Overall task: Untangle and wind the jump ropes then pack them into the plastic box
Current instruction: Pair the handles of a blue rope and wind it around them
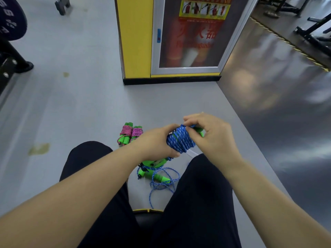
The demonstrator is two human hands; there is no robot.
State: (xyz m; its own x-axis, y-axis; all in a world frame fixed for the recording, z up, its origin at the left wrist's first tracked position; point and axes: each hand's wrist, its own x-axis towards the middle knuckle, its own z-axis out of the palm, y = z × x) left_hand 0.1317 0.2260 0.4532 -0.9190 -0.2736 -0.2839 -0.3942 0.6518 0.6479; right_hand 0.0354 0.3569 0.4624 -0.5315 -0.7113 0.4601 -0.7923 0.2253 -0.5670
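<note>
Hands, left hand (154,142) and right hand (209,135), gripping blue rope bundle (179,140), open grey floor (80,104) ahead

Head-worn view, downward, close over lap.

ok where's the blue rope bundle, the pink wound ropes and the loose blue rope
blue rope bundle (180,140): head view, middle of the wound coils
pink wound ropes (126,130): head view, pink windings of the left bundle
loose blue rope (158,177): head view, its green handle on the floor
</note>
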